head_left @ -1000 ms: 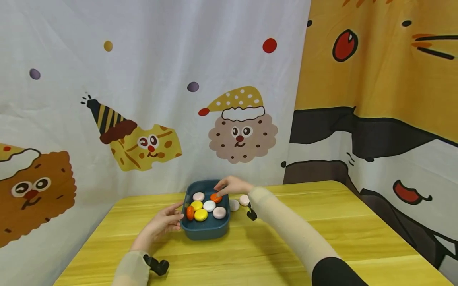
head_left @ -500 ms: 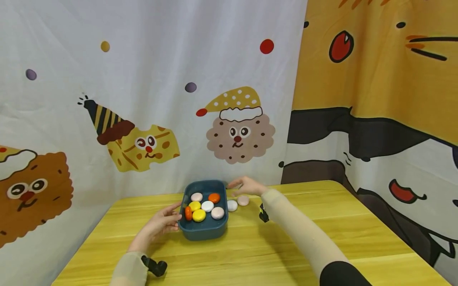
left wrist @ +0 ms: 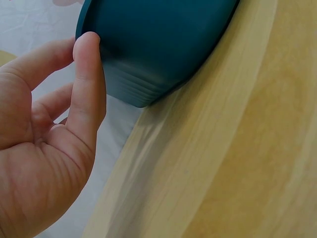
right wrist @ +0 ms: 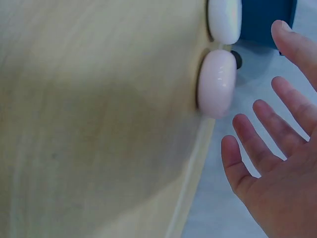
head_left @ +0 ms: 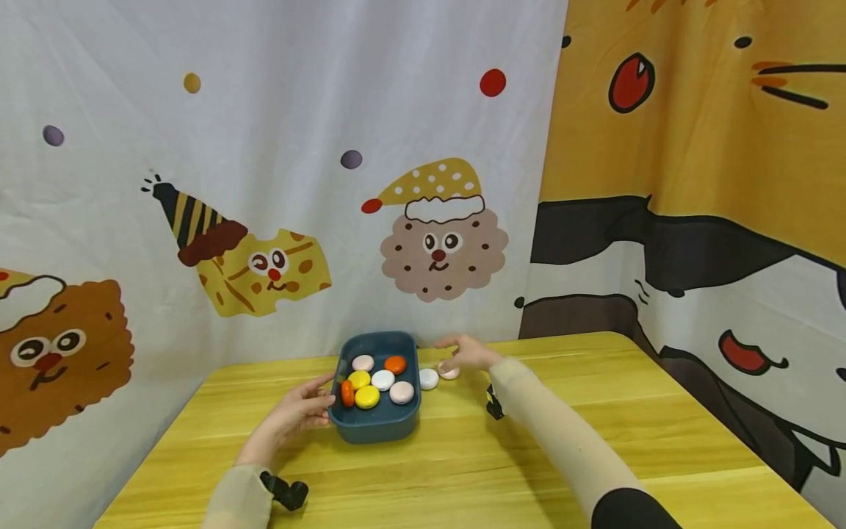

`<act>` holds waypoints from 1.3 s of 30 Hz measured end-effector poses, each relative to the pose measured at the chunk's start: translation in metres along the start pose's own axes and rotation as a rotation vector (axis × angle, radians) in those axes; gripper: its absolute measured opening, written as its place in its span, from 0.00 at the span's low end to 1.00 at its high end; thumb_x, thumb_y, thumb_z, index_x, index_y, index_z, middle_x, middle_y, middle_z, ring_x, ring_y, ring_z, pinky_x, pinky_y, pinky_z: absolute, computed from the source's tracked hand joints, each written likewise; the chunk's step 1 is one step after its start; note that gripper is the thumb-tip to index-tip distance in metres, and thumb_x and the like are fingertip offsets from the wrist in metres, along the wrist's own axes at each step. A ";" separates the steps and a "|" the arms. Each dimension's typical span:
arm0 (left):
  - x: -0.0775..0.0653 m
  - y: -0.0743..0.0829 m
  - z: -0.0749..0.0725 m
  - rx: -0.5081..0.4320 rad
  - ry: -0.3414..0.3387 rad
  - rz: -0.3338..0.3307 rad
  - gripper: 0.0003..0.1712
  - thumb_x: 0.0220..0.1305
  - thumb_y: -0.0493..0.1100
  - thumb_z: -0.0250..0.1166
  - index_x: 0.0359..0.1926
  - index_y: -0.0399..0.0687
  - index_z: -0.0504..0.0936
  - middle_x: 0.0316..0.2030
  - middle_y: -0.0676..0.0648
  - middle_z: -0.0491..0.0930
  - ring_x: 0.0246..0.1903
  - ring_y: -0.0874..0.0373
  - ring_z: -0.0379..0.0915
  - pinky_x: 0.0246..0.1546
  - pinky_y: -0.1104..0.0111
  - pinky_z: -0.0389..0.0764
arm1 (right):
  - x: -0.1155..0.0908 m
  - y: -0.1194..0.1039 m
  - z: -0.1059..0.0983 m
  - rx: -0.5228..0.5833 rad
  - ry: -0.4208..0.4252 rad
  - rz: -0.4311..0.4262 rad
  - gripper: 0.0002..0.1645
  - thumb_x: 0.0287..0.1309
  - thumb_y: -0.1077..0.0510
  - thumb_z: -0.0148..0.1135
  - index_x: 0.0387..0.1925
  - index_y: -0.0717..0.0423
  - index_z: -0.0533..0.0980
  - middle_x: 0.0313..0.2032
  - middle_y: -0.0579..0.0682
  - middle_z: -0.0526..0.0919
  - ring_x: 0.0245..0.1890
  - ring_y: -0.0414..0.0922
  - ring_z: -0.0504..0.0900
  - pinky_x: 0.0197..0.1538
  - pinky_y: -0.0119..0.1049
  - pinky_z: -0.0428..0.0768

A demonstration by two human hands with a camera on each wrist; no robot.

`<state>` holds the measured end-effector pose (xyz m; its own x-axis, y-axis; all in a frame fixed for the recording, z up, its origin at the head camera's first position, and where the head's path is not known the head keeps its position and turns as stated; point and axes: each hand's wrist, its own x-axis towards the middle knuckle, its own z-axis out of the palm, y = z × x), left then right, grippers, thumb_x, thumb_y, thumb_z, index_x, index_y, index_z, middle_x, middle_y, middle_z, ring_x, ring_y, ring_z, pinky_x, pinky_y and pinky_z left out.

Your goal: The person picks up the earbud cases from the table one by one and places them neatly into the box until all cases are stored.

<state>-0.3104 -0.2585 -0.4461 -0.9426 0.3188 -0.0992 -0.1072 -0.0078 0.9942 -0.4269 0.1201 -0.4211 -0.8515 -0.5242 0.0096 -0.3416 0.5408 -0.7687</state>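
Note:
A dark blue rectangular box [head_left: 377,433] stands on the table, holding several glossy rounded discs in orange, yellow, white and pale pink. My left hand [head_left: 300,411] grips its left rim; in the left wrist view the thumb [left wrist: 88,64] lies at the rim's edge with the index finger behind it. Right of the box are two loose discs, one white [head_left: 429,379] and one pale pink [head_left: 449,373]. Just over the pink one hovers my right hand [head_left: 472,353], fingers spread and slightly bent, partly covering it. In the right wrist view nothing sits between those fingers.
The yellow wood-grain table [head_left: 423,492] ends at a printed curtain [head_left: 297,147] close behind the box. A second curtain with a large orange figure [head_left: 714,147] hangs at the right. Each wrist carries a black mount [head_left: 286,491].
My right hand has let go of an orange disc in the box and moved right, over the rim, then down to the pale pink disc. The left hand keeps its place at the box.

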 end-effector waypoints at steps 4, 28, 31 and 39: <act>0.000 0.000 0.000 -0.003 -0.002 -0.002 0.42 0.67 0.36 0.61 0.75 0.38 0.48 0.43 0.43 0.70 0.27 0.62 0.74 0.34 0.70 0.83 | 0.001 0.008 0.004 -0.003 0.019 0.042 0.35 0.49 0.60 0.74 0.60 0.64 0.74 0.60 0.58 0.74 0.52 0.53 0.77 0.54 0.44 0.76; 0.001 -0.002 -0.001 0.016 -0.005 0.004 0.41 0.69 0.36 0.59 0.75 0.39 0.48 0.42 0.43 0.69 0.27 0.62 0.74 0.33 0.71 0.83 | 0.004 0.028 0.015 -0.068 0.082 0.065 0.33 0.45 0.61 0.76 0.55 0.64 0.78 0.53 0.55 0.80 0.57 0.52 0.74 0.61 0.46 0.70; 0.002 -0.002 0.000 0.015 -0.003 -0.002 0.41 0.69 0.36 0.59 0.76 0.40 0.48 0.43 0.43 0.69 0.27 0.63 0.74 0.33 0.71 0.83 | 0.005 0.029 0.015 -0.071 0.092 0.070 0.31 0.44 0.61 0.76 0.53 0.63 0.79 0.52 0.54 0.81 0.55 0.51 0.76 0.60 0.45 0.71; 0.003 -0.003 -0.001 0.009 0.015 -0.010 0.40 0.69 0.35 0.59 0.75 0.42 0.50 0.43 0.43 0.69 0.27 0.62 0.74 0.33 0.71 0.83 | 0.006 0.029 0.017 -0.071 0.107 0.086 0.29 0.42 0.64 0.76 0.51 0.62 0.81 0.48 0.53 0.82 0.49 0.48 0.78 0.57 0.43 0.74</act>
<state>-0.3133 -0.2583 -0.4490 -0.9462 0.3045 -0.1094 -0.1136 0.0040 0.9935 -0.4350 0.1215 -0.4538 -0.9151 -0.4030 0.0166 -0.2897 0.6281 -0.7222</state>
